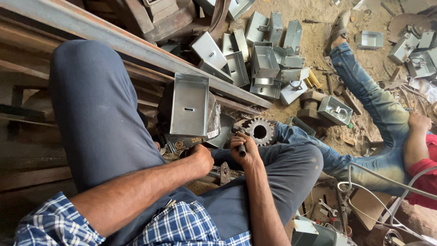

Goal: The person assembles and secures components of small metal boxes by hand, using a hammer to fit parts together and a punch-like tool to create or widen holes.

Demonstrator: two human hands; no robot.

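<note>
Right now it looks like a mid-fabrication step on a sheet-metal box (189, 105): open-topped, grey, with a small slot in its flat face, standing on a block between the person's knees, up against the long steel beam (150, 50) that runs diagonally across the floor. Behind the beam sits a heap of finished boxes (259, 54), same pattern, some fitted with ring handles. A co-worker's leg (368, 95) in jeans stretches across the dirt at right, well apart from the work. Just beside the box on its right lies a toothed gear (260, 131). Left hand (201, 159) is a closed fist low at the box's base; what it grips is hidden, so I cannot tell. Right hand (245, 148) is wrapped tight round a short dark rod (242, 149), likely a punch or tool handle, its end poking out of the fist, near the gear. My read: box is positioned, tool is in hand, strike or press not yet made. Next move needs the rod lined up on the box's lower edge and the left fist keeping the work steady.
</note>
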